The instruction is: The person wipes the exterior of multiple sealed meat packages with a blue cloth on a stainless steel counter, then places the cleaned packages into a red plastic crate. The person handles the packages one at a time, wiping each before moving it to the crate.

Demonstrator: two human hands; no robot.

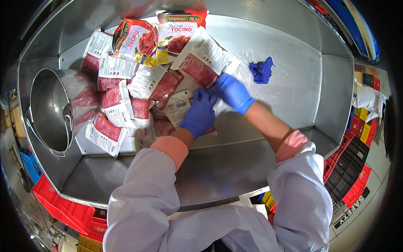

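Meat pouch (204, 63) — under right hand (232, 91) fingertips, touching

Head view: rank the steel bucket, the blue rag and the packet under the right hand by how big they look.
1. Steel bucket, clearly largest.
2. Packet under the right hand.
3. Blue rag, smallest, though it is crumpled and lies farther from the camera.

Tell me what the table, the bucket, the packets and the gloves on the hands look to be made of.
Table: brushed stainless steel, judging by dull grey sheen and folded walls.
Bucket: polished metal, mirroring the packets.
Meat packets: glossy clear and printed plastic film, probably vacuum-sealed.
Gloves on left hand and right hand: thin blue rubbery material, likely nitrile.
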